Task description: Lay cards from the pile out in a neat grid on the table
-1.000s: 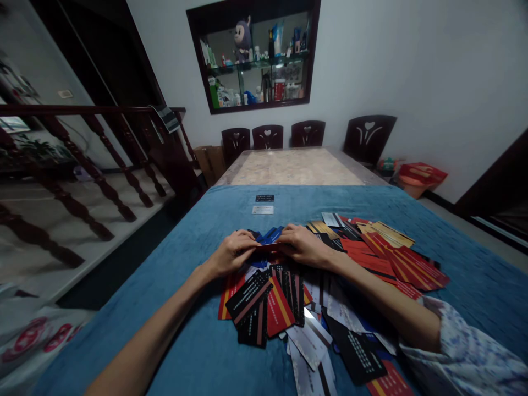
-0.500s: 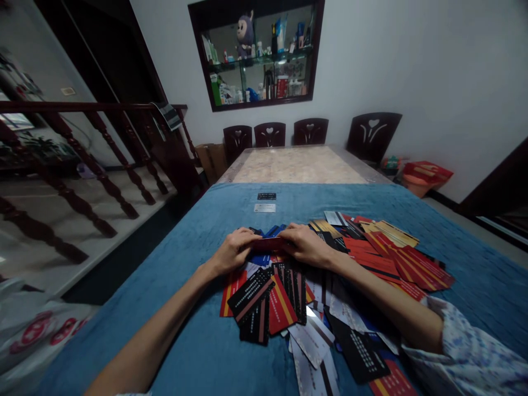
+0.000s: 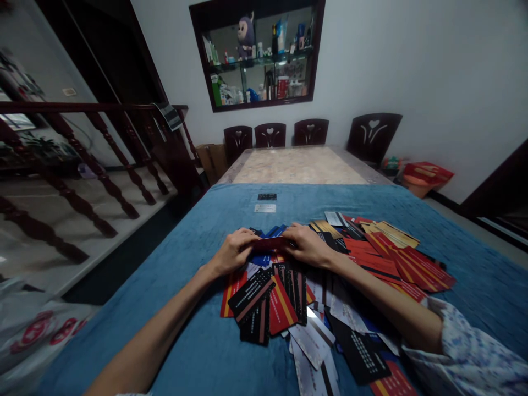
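Note:
A dark red card (image 3: 269,243) is held lengthwise between my two hands, tilted up above the pile. My left hand (image 3: 236,250) pinches its left end, and my right hand (image 3: 306,246) grips the right end; whether more than one card is there I cannot tell. Blue cards (image 3: 275,230) lie just behind and under it. Close to my wrists are black cards (image 3: 252,294), a red card with a yellow stripe (image 3: 282,306) and silver cards (image 3: 312,336). Red cards (image 3: 406,264) spread out right of my right forearm.
A black card (image 3: 267,196) and a silver card (image 3: 265,208) lie apart, farther up the blue cloth (image 3: 185,242). Gold cards (image 3: 394,234) top the right-hand heap. Chairs (image 3: 270,135) stand past the table's bare marble end (image 3: 292,165). A white plastic bag (image 3: 37,330) is at the left.
Both hands stay in place with the dark red card between them. Its upper edge seems tilted very slightly; the loose cards lie as before.

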The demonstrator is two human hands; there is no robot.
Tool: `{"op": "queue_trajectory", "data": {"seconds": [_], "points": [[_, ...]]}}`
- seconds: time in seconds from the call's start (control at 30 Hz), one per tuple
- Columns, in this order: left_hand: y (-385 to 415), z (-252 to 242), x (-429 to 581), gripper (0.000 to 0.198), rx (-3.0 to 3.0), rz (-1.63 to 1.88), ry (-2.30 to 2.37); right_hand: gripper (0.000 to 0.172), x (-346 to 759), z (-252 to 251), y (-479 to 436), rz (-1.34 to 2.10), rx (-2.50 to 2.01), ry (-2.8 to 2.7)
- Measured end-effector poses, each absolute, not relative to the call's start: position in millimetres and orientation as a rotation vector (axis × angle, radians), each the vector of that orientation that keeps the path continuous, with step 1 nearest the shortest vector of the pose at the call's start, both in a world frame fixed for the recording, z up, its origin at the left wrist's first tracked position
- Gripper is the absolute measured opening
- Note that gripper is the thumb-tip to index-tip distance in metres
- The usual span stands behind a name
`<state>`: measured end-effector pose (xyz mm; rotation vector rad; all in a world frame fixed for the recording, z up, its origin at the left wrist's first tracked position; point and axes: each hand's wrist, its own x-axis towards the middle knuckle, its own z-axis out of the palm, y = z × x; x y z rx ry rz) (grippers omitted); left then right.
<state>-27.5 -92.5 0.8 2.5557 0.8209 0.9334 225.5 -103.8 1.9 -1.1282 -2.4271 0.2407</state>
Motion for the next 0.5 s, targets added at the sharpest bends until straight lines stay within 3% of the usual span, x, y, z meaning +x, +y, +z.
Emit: {"op": "queue_trajectory", "data": {"seconds": [0.33,0.5], "points": [[-94.8,-1.0,-23.3,0.021,2.518,0.941,0.835,0.01,224.3,9.4,-107.8,0.334,-1.098,-2.136],[-95.1,-1.1,-21.7,0.019,2.542,0.923,0.833,0.013,221.3,10.1,-109.3,0.209,-1.02,-2.096]]}}
